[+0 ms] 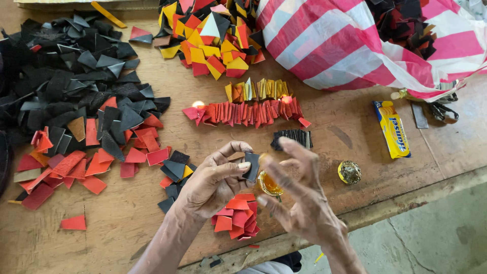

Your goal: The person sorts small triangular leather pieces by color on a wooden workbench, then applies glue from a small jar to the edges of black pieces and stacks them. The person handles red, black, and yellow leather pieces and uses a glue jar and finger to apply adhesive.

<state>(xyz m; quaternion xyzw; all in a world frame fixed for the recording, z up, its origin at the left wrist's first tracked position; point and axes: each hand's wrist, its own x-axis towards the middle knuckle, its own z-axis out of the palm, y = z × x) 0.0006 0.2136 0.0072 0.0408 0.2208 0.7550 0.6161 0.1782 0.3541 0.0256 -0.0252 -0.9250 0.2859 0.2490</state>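
Table edge [406, 200]; hands [253, 187] just inside

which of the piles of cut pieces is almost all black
The big heap at the table's far left. It is nearly all black pieces, whereas the top-centre heap mixes yellow, orange and red, and the small stack under the hands is red.

The bench [132, 213] is bare wood, worn, scratched and matt, with dark stains. The black scraps [66, 76] look like matt leather or suede, soft and dull. The red pieces [236, 218] near the front edge are smoother, with a slight sheen. The striped bag [329, 45] at the far right corner is thin glossy plastic, crinkled. The yellow wrapper [392, 128] is shiny foil-like plastic. The small jar [269, 183] looks like clear glass.
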